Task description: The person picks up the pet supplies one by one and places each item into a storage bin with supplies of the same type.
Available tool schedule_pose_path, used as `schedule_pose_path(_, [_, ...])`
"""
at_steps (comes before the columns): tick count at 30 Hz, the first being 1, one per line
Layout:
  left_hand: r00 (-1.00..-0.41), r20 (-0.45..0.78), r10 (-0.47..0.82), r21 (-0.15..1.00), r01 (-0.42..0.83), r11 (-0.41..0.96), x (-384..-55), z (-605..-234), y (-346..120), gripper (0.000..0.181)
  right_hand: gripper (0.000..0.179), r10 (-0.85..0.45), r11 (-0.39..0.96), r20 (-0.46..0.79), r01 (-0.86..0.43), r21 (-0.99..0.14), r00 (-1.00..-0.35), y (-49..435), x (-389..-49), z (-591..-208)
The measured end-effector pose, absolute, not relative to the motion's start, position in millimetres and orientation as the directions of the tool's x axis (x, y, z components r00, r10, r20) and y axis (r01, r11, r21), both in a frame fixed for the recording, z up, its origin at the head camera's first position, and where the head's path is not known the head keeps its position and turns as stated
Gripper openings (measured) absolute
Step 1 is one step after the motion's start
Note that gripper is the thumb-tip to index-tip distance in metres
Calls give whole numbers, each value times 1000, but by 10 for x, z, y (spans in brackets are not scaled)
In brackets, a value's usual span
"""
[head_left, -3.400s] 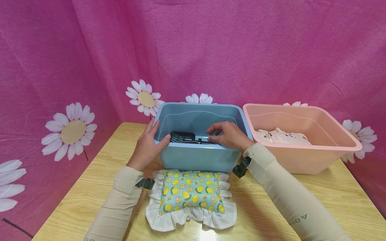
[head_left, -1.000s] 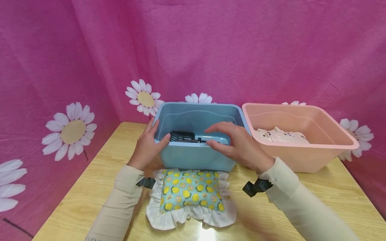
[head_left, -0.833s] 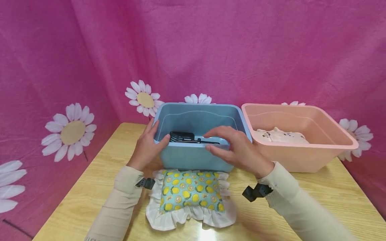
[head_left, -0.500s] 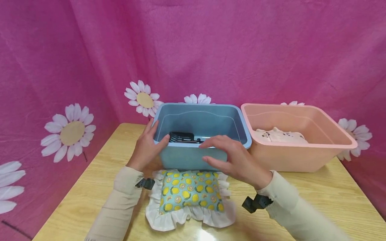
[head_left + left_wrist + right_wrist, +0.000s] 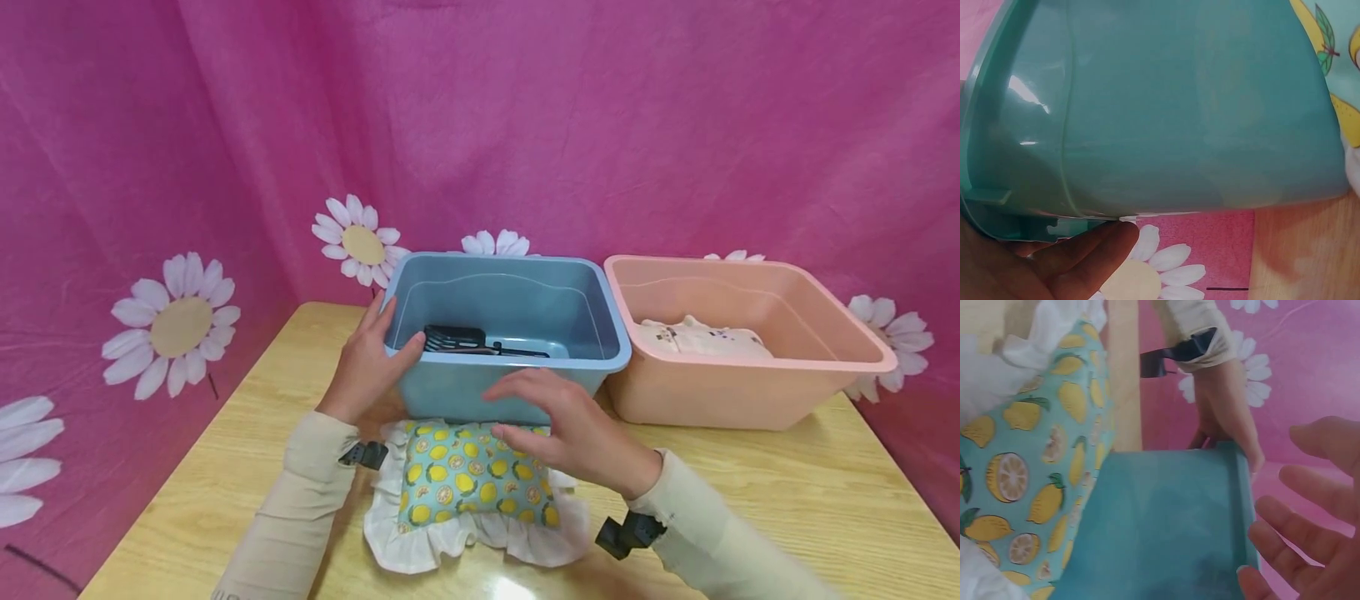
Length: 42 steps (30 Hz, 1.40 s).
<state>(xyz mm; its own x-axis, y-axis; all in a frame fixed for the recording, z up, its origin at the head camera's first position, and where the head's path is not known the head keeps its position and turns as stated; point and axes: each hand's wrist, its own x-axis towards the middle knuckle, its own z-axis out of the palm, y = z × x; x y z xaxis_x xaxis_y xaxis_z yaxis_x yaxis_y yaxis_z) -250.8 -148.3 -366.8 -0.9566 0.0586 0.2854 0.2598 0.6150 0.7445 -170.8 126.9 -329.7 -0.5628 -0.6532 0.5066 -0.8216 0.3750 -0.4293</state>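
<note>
At the left front corner of a blue bin (image 5: 457,387), my left hand (image 5: 363,371) grips the rim, its thumb over the edge and its fingers along the outer side; the right wrist view shows this thumb and rim too. A black slotted turner (image 5: 459,338) lies inside the bin, its handle pointing right. In front of the bin lies a small lemon-print cushion (image 5: 476,483) with white ruffles. Above its upper right part hovers my right hand (image 5: 573,433), holding nothing, thumb and fingers spread apart. The right wrist view shows the same spread fingers beside the bin's rim.
A pink bin (image 5: 750,396) stands against the blue one on the right, with a cream printed cloth item (image 5: 701,340) inside. Both rest on a wooden table (image 5: 225,475). A magenta curtain (image 5: 525,125) with daisies hangs close behind and on the left.
My right hand was over the inside of the blue bin; it has come out across the front rim and down toward the cushion. My left hand has stayed at the corner.
</note>
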Motion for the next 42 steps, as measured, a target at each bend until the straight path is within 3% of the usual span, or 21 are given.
schedule_pose_path(16, [-951,302,64,733,274,623,-2510,-3681,-1506,83,41,-686,488,288,-716,-499,-668,1146,-1668,-3601])
schedule_pose_path(42, [-952,297,69,734,274,622,-2498,-3665,-1488,84,78,-687,590,116,-644,-486,-718,1072,-1621,-4018])
